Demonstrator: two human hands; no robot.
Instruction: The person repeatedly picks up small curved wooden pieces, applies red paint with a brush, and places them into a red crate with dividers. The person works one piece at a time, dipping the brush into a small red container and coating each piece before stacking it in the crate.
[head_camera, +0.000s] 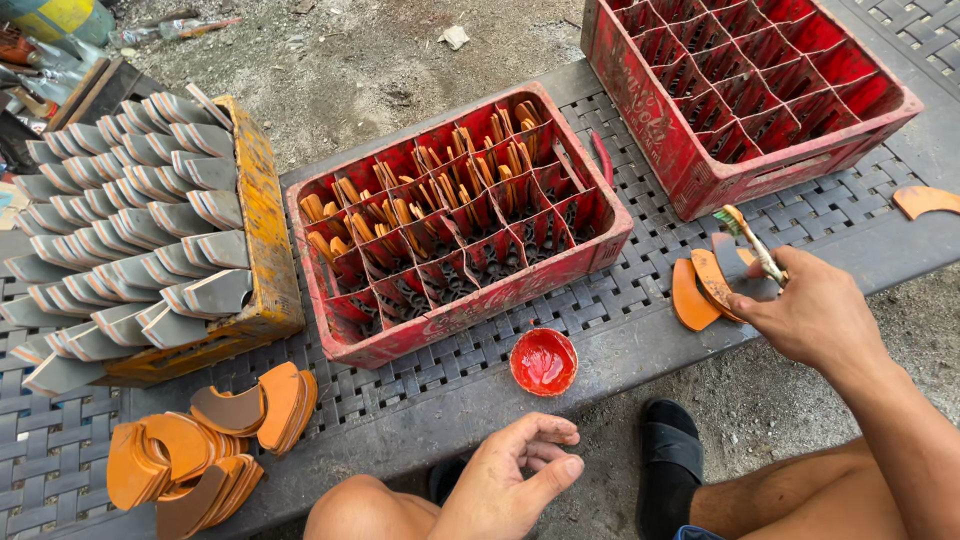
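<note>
My right hand (805, 315) grips a small paint-stained brush (752, 240) and rests on a few curved orange pieces (695, 290) lying on the grey woven table. My left hand (515, 480) sits loosely on my knee, fingers relaxed and holding nothing. Just above it stands a small round dish of red paint (543, 361). A red divided crate (455, 215) in the middle holds several orange curved pieces upright in its back compartments; its front compartments hold none.
A yellow crate (260, 215) at left is packed with grey curved pieces. Stacks of orange curved pieces (200, 450) lie at bottom left. A second red crate (745, 85), with nothing in it, stands at top right. One orange piece (925, 200) lies at far right.
</note>
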